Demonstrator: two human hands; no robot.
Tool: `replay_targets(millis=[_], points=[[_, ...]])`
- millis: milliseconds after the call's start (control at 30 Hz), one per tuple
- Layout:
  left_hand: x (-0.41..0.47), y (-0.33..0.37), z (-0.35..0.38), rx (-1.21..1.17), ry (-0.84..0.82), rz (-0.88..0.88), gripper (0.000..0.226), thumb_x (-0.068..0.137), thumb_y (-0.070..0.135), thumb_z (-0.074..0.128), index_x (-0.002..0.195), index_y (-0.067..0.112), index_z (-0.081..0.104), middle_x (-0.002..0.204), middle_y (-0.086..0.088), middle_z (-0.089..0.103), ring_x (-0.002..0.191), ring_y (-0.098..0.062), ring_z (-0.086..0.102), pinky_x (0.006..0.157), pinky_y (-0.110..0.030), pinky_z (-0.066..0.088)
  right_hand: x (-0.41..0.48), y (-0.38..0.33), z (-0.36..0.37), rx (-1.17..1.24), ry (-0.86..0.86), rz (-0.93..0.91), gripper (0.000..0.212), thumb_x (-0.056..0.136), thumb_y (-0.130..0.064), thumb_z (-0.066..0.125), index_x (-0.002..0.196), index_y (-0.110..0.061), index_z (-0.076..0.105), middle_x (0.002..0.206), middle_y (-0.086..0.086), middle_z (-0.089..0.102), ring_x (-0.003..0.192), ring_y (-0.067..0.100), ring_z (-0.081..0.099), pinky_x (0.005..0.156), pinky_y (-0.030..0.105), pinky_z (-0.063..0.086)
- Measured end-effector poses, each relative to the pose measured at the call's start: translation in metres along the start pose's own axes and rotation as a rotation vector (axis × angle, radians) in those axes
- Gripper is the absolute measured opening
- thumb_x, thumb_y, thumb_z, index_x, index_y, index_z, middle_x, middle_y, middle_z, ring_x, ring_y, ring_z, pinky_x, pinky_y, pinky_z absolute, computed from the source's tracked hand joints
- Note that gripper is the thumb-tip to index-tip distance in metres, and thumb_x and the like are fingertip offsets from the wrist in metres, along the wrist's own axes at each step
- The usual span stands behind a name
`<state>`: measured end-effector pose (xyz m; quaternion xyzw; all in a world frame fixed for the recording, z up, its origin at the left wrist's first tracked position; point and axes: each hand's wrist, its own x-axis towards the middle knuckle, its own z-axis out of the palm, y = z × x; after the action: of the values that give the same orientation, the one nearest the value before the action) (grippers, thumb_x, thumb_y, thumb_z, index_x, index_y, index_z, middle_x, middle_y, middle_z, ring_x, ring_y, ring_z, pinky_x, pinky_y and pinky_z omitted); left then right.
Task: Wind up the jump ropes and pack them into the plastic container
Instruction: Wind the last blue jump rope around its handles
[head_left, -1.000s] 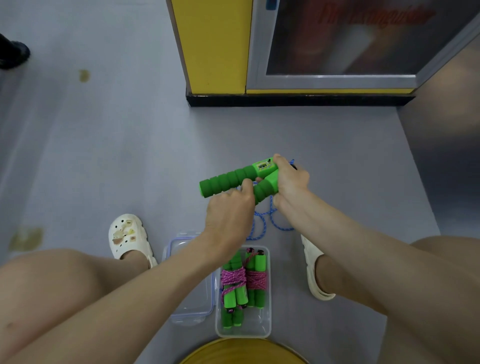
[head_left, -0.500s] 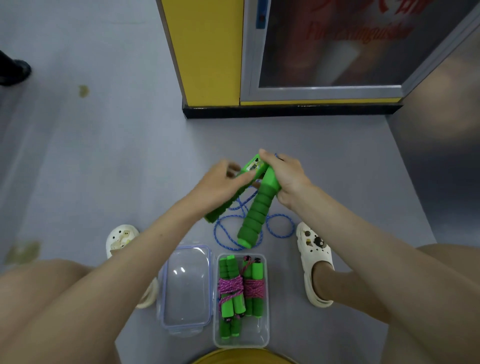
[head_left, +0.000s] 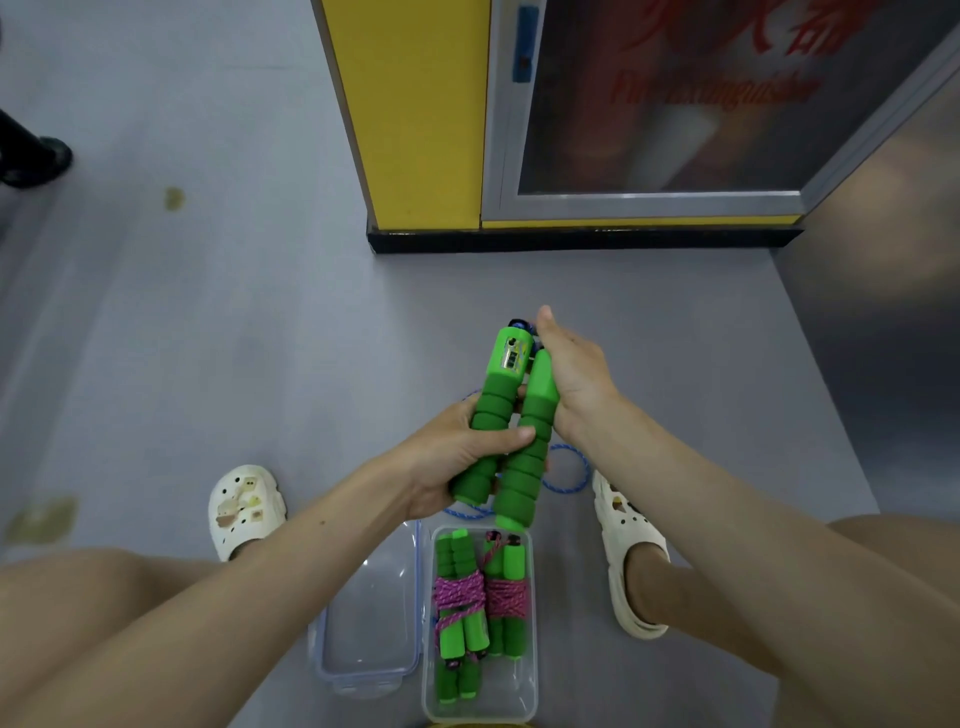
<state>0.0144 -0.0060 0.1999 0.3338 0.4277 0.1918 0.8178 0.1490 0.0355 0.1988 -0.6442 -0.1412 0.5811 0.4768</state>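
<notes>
Holding the two green handles (head_left: 522, 452) side by side over the floor (head_left: 260, 338), probably squared up as a core for winding. Left hand (head_left: 452, 462): grip wrapped round both foam shafts, thumb across. Right hand (head_left: 574, 374): grip closed on the upper ends, where the cord exits. Blue rope (head_left: 585, 469) lies in loose loops beneath, unwound. Plastic container (head_left: 498, 701) sits just below with two pink-corded bundles (head_left: 480, 597) packed inside, lid (head_left: 369, 613) alongside. Handle's counter window unreadable. Cabinet door (head_left: 675, 104) lettering, blurred, looks like "Fire Extinguisher".

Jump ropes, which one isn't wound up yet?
The blue-corded one in the left hand and right hand, cord loose; the two in the container are wound in pink.
</notes>
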Motion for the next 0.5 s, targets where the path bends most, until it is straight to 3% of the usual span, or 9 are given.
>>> replay_targets(millis=[67, 167, 300, 400, 500], points=[[-0.0003, -0.0002, 0.0006, -0.009, -0.002, 0.006, 0.039, 0.08, 0.009, 0.065, 0.117, 0.016, 0.056, 0.102, -0.018, 0.067, 0.093, -0.033, 0.067, 0.09, -0.051, 0.05, 0.0015, 0.0011, 0.0, 0.012, 0.015, -0.01, 0.026, 0.096, -0.033, 0.054, 0.096, -0.009, 0.063, 0.079, 0.007, 0.062, 0.061, 0.02, 0.059, 0.052, 0.031, 0.052], [-0.0016, -0.0012, 0.0001, 0.004, -0.021, -0.003, 0.029, 0.083, 0.005, 0.064, 0.111, 0.01, 0.057, 0.102, -0.02, 0.066, 0.092, -0.031, 0.066, 0.08, -0.04, 0.056, 0.0032, 0.0002, 0.0019, 0.064, 0.082, -0.028, 0.023, 0.097, -0.027, 0.053, 0.086, -0.01, 0.065, 0.073, 0.005, 0.062, 0.059, 0.018, 0.059, 0.058, 0.03, 0.053], [-0.0047, -0.0015, -0.001, 0.017, -0.022, -0.01, 0.025, 0.084, 0.003, 0.065, 0.107, 0.008, 0.057, 0.098, -0.018, 0.067, 0.088, -0.03, 0.068, 0.074, -0.037, 0.057, 0.0035, 0.0036, 0.0057, 0.093, 0.107, -0.052, 0.023, 0.096, -0.025, 0.055, 0.08, -0.01, 0.065, 0.071, 0.005, 0.062, 0.061, 0.018, 0.058, 0.067, 0.034, 0.054], [-0.0064, 0.0013, -0.0026, 0.047, 0.014, 0.009, 0.025, 0.085, 0.0, 0.064, 0.108, 0.006, 0.057, 0.093, -0.018, 0.066, 0.075, -0.026, 0.069, 0.063, -0.034, 0.058, 0.0016, 0.0045, 0.0068, 0.049, 0.06, -0.093, 0.026, 0.097, -0.026, 0.052, 0.08, -0.01, 0.064, 0.069, 0.004, 0.061, 0.059, 0.016, 0.058, 0.059, 0.028, 0.052], [-0.0087, 0.0072, -0.0063, 0.043, 0.028, 0.037, 0.026, 0.087, 0.0, 0.061, 0.112, 0.004, 0.057, 0.091, -0.017, 0.067, 0.071, -0.026, 0.069, 0.063, -0.034, 0.058, 0.0042, -0.0022, 0.0048, -0.041, 0.054, -0.138, 0.027, 0.098, -0.026, 0.045, 0.085, -0.011, 0.063, 0.08, 0.004, 0.06, 0.068, 0.015, 0.056, 0.066, 0.029, 0.048]])
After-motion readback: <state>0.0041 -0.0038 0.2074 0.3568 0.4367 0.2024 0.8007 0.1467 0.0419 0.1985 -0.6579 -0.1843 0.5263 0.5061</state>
